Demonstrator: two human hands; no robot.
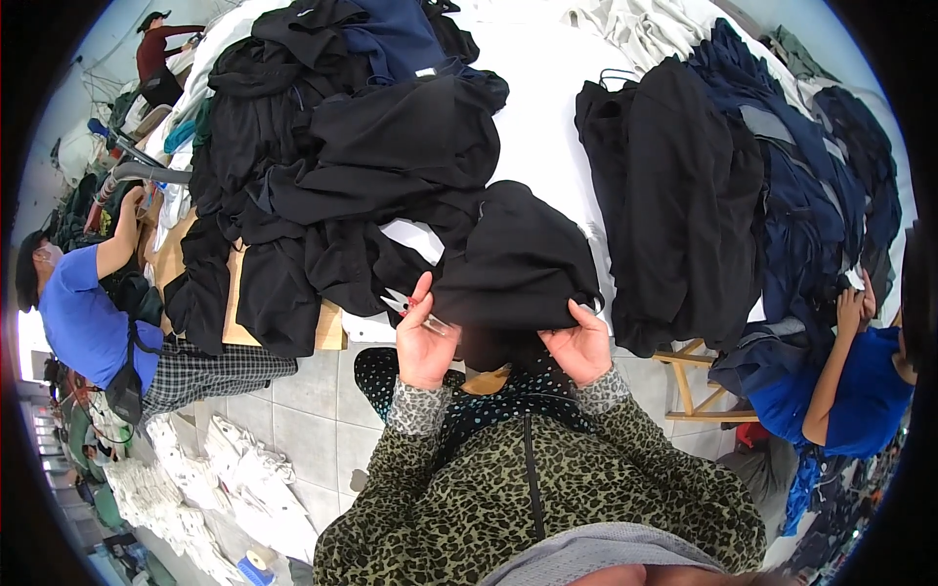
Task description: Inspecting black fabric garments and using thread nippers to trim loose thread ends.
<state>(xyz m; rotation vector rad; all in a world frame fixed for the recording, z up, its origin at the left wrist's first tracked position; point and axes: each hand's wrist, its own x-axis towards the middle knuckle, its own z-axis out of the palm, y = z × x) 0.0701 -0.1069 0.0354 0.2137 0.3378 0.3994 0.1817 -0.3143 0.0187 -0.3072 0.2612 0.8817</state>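
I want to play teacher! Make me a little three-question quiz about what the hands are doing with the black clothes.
1. True or false: both hands hold the same black garment.
2. Which hand also has small thread snips at its fingers? A) left hand B) right hand C) neither
3. Fill in: the big pile of dark clothes lies on a ____ table.

Key
1. True: each hand pinches the garment's lower edge.
2. A: the snips sit by the left hand's fingers.
3. White.
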